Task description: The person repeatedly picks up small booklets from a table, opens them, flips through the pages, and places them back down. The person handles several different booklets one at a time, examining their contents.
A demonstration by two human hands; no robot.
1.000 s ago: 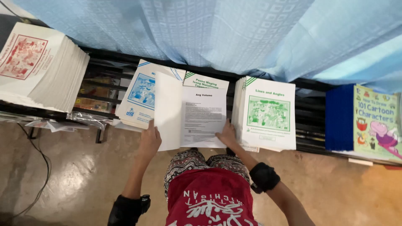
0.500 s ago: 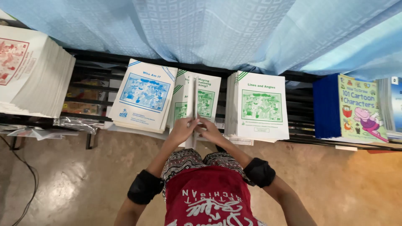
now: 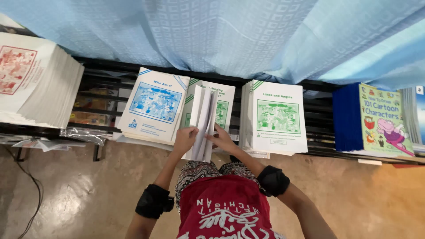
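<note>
While the thin booklet (image 3: pixel 202 126) stands half-folded on the middle stack (image 3: pixel 223 104), its spine running away from the person, both hands pinch its near edge — left hand (image 3: pixel 185 138) and right hand (image 3: pixel 223 139) equally close.

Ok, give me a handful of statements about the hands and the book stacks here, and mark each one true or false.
1. Both hands, left hand and right hand, hold a white booklet partly closed. True.
2. The blue-covered booklet stack lies right of the booklet. False: it lies left.
3. The green-covered booklet stack lies right of the hands. True.
4. The cartoon drawing book sits at the far left. False: far right.
5. A red curtain hangs behind. False: the curtain is light blue.
</note>
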